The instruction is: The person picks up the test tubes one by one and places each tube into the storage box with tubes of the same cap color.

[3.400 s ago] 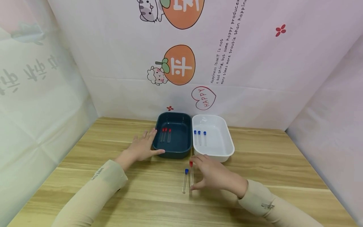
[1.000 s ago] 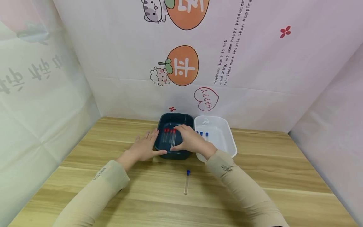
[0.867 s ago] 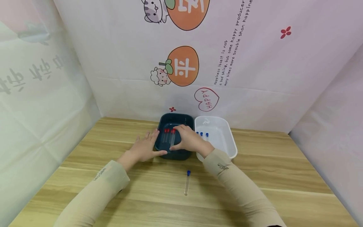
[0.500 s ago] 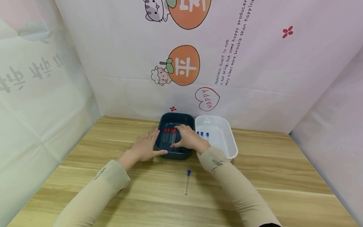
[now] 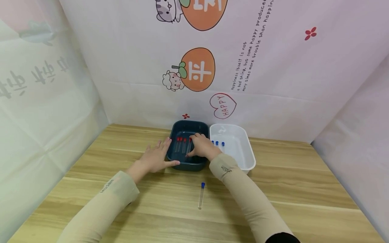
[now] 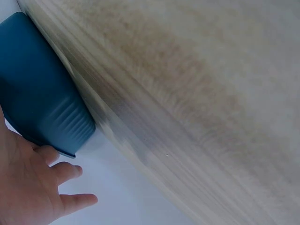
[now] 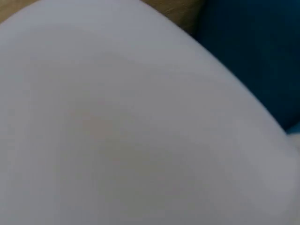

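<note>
In the head view my right hand (image 5: 203, 146) reaches into the dark blue bin (image 5: 189, 166) and pinches a red-capped test tube (image 5: 189, 145) lengthwise, fingers at the cap and thumb at the lower end. Beside it in that bin lie three more red-capped test tubes (image 5: 184, 145), roughly parallel. My left hand (image 5: 154, 158) rests against the bin's left side with fingers spread; the left wrist view shows its straight fingers (image 6: 77, 202) by the bin's rim. On the table in front lies a blue-capped test tube (image 5: 201, 196).
A white bin (image 5: 247, 150) stands right beside the dark one, with three blue-capped tubes (image 5: 223, 144) in it, partly hidden by my right arm. Behind is a printed cloth wall (image 5: 267, 111). White bin plastic (image 7: 117, 117) fills most of the right wrist view.
My right hand has carried the red-capped test tube from the table into the dark bin, then shifted it slightly right, away from the other tubes there. My left hand has stayed at the bin.
</note>
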